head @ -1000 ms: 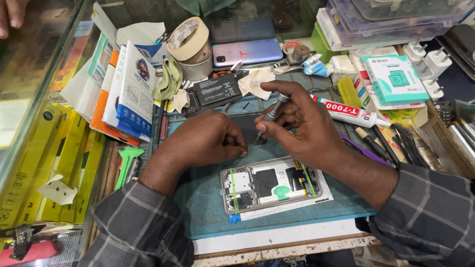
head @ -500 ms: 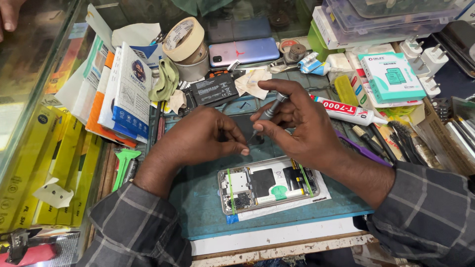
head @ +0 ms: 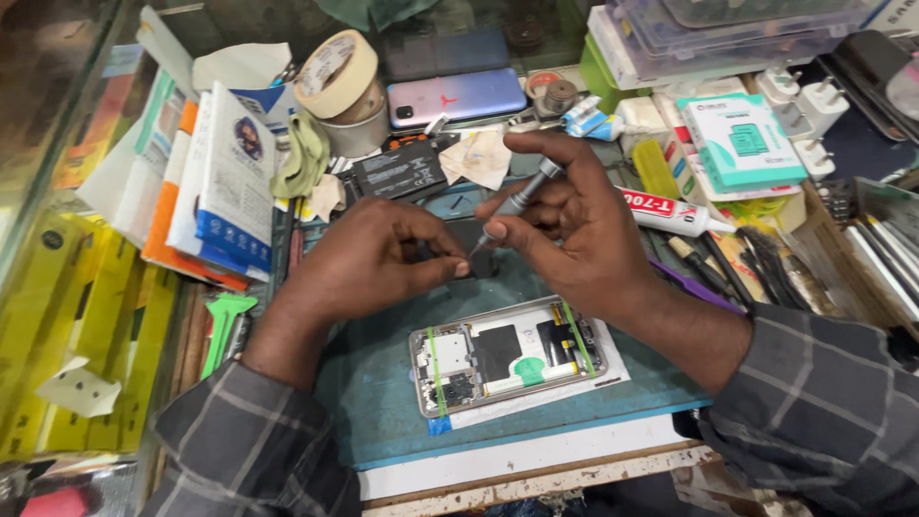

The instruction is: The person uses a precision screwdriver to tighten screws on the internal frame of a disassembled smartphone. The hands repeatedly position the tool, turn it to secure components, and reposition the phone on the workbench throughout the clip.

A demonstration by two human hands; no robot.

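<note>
A small dark part (head: 450, 260) is pinched in the left hand (head: 369, 263); a precision screwdriver (head: 517, 203) is gripped in the right hand (head: 574, 230), tip on it. The opened phone (head: 507, 356) lies near. Steady tip alignment is needed next.

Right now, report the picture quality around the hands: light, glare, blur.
Head view: even, bright light; the opened phone on the teal mat is sharp. The right hand holding the screwdriver and the left hand are crisp, shadowing the mat between them. Glare washes the glass counter at left; edges bend slightly.

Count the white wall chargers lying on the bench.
3 visible: all clustered at the upper right beside the teal box, one, one, one. More may be hidden under clutter.
</note>
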